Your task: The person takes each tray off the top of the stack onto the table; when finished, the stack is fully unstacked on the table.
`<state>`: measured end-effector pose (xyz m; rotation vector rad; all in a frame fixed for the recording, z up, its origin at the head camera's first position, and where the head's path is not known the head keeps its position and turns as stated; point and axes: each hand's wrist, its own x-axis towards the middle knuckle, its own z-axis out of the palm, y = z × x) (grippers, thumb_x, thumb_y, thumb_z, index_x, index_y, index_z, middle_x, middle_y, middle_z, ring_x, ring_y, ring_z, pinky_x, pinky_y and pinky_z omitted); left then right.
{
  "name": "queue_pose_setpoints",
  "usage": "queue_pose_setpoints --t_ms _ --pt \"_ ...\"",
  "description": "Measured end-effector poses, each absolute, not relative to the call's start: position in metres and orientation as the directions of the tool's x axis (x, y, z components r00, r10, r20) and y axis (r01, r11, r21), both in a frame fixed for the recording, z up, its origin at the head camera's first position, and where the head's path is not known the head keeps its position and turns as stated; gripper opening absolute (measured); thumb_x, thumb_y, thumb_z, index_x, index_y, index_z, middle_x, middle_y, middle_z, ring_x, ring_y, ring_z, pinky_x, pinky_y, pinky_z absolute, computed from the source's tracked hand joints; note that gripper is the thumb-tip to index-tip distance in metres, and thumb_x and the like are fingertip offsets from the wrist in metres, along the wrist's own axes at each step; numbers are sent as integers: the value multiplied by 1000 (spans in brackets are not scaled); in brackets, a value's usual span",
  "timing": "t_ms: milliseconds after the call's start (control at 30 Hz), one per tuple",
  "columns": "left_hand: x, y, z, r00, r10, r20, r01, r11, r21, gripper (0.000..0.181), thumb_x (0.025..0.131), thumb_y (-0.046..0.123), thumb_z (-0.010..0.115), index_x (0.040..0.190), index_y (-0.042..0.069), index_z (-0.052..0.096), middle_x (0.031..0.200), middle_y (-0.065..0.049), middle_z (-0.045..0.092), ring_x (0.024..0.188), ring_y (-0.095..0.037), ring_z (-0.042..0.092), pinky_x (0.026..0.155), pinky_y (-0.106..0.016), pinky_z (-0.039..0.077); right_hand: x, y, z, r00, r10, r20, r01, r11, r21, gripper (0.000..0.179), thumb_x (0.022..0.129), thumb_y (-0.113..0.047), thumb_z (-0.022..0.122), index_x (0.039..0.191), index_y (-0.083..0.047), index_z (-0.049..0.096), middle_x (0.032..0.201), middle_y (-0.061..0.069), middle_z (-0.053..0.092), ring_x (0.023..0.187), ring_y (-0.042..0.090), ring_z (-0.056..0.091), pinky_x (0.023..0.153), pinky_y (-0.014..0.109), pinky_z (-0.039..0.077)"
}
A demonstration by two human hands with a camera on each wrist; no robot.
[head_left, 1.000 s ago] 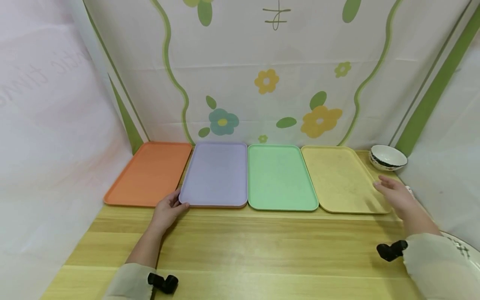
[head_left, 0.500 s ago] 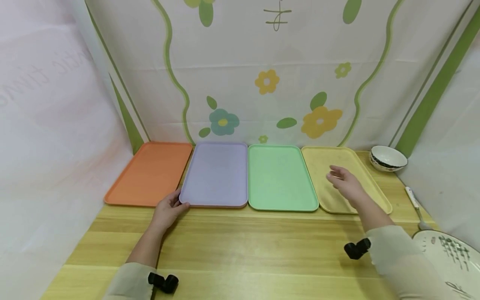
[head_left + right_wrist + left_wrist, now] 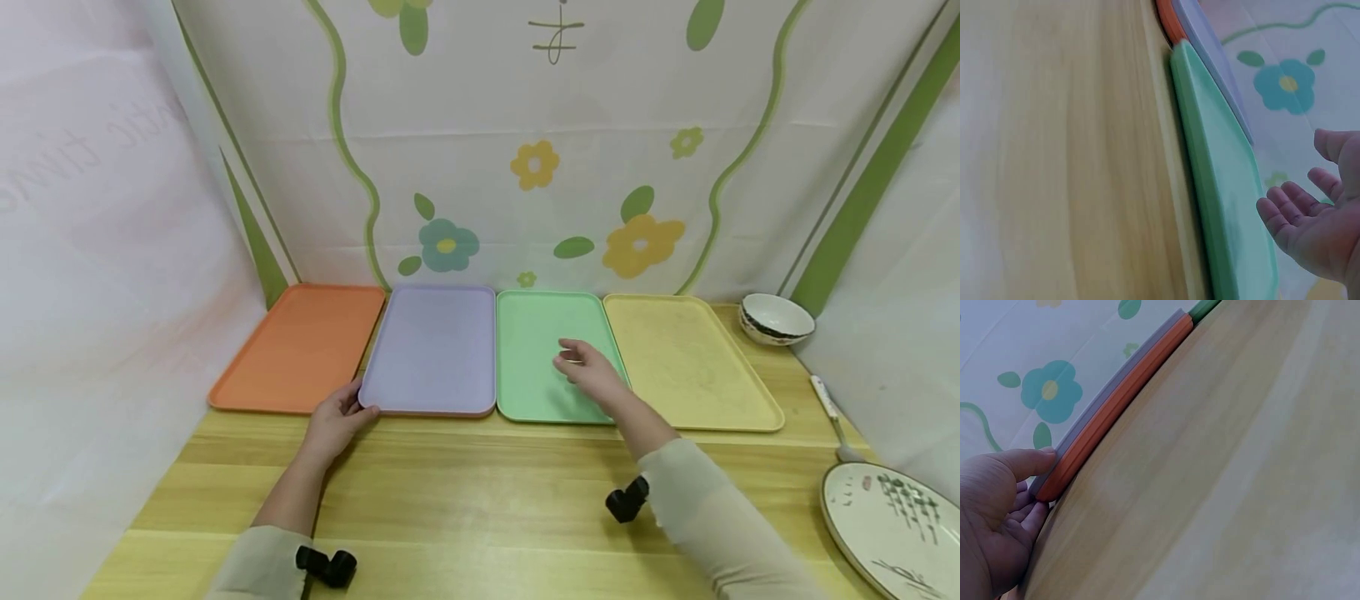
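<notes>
In the head view my left hand (image 3: 333, 423) holds the front left corner of a purple tray (image 3: 429, 350). The left wrist view shows its thumb on the purple rim and its fingers curled under the corner. An orange tray edge (image 3: 1116, 407) lies directly beneath the purple one, so the two are stacked. My right hand (image 3: 596, 382) hovers over a light green tray (image 3: 543, 321), fingers loosely bent with nothing in them. Seen from the right wrist, that palm is spread beside the green tray's surface.
Another orange tray (image 3: 300, 346) lies at the left, and a yellow tray (image 3: 690, 358) right of the green one. Along the right side are a patterned bowl (image 3: 776, 321), a spoon with a white handle (image 3: 823, 397) and a large plate (image 3: 885, 517). A printed cloth (image 3: 480, 108) stands behind the trays.
My right hand has swept left from the yellow tray's right edge, across that tray, to above the green tray. The spoon and plate have come into fuller view. My left hand stays put.
</notes>
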<state>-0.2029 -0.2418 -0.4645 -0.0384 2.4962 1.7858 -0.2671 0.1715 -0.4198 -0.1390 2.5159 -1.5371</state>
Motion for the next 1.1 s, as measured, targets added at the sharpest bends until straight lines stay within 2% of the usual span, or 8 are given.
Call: queue_pose_setpoints --t_ms 233,500,800,967,1100 --pt "-203 -242 -465 -997 21 -68 -57 335 940 73 94 14 67 153 -2 27 157 -24 29 147 -34 27 117 -39 33 -268 126 -429 -979 -135 -151 65 495 -866 54 101 -28 56 149 -8 40 126 18 58 108 28 60 82 33 57" --pt "-203 -243 -466 -998 26 -56 -44 336 941 73 94 15 67 153 -2 27 157 -24 29 147 -34 28 117 -39 32 -264 87 -439 -977 -147 -153 47 552 -832 57 97 -30 62 146 -10 44 112 13 63 88 19 61 66 24 51" --pt "-203 -243 -466 -999 23 -48 -38 339 940 72 94 14 67 152 -3 29 156 -25 31 147 -34 29 116 -39 32 -264 68 -447 -979 -148 -139 3 674 -739 65 93 -33 67 146 -5 44 88 5 58 74 16 49 62 26 41" --pt "-203 -243 -466 -999 26 -43 -32 337 941 71 94 14 67 152 -3 29 156 -25 31 147 -34 29 116 -39 32 -264 64 -448 -983 -143 -119 -21 719 -695 62 91 -28 68 145 -3 46 88 6 61 76 17 53 67 29 45" --pt "-203 -242 -466 -999 25 -44 -33 335 942 72 94 15 67 152 -2 29 156 -24 31 147 -33 29 116 -39 32 -264 62 -448 -984 -142 -103 -26 698 -715 60 90 -21 67 143 -1 48 88 6 59 77 18 52 68 29 45"
